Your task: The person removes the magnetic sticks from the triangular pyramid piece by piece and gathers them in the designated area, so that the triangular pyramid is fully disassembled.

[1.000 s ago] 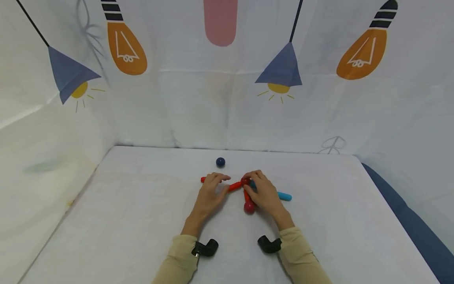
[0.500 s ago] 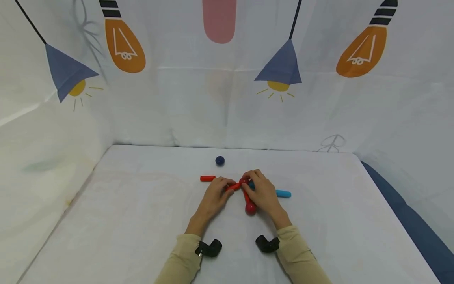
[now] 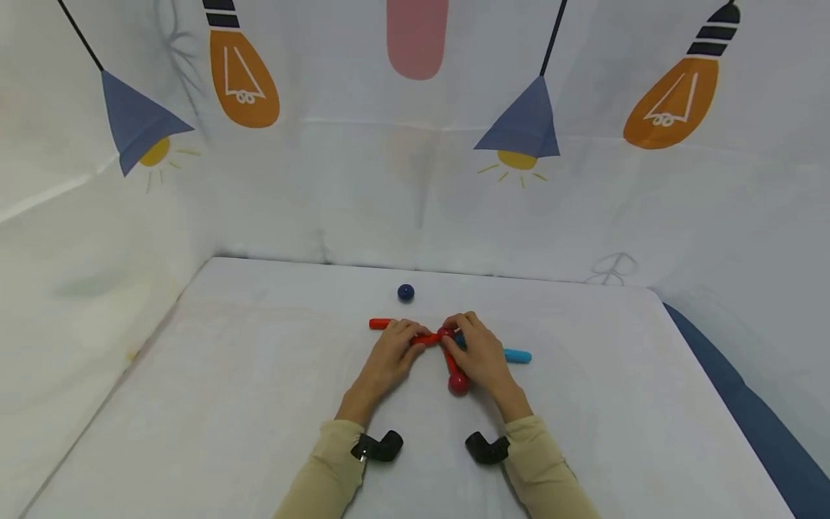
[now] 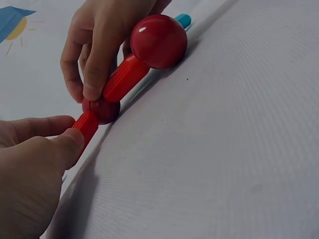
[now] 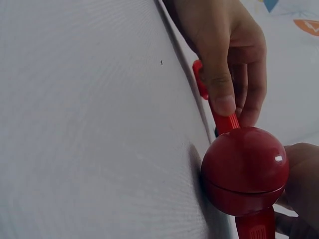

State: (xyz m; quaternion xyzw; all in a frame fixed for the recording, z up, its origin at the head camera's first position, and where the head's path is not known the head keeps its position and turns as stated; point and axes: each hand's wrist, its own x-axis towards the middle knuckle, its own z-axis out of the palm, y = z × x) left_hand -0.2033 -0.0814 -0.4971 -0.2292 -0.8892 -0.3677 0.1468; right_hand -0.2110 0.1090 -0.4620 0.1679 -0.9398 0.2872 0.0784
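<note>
One red rod [image 3: 426,339] is now pinched between the left hand's [image 3: 391,353] thumb and fingertips, which a second ago were spread wide; this probably steadies its join with the far ball [image 4: 102,111], whose side it meets. The right hand [image 3: 481,355] holds that ball in a narrow pinch. A second rod [image 3: 451,360] links it to the near ball [image 3: 458,383], on the table [image 3: 259,404] toward the person.

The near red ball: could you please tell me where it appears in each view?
Head: near red ball lies below and slightly right of centre.
Left wrist: near red ball is at top centre.
Right wrist: near red ball looms at lower right.
Shared landmark: the left hand, pinching a red stick.
</note>
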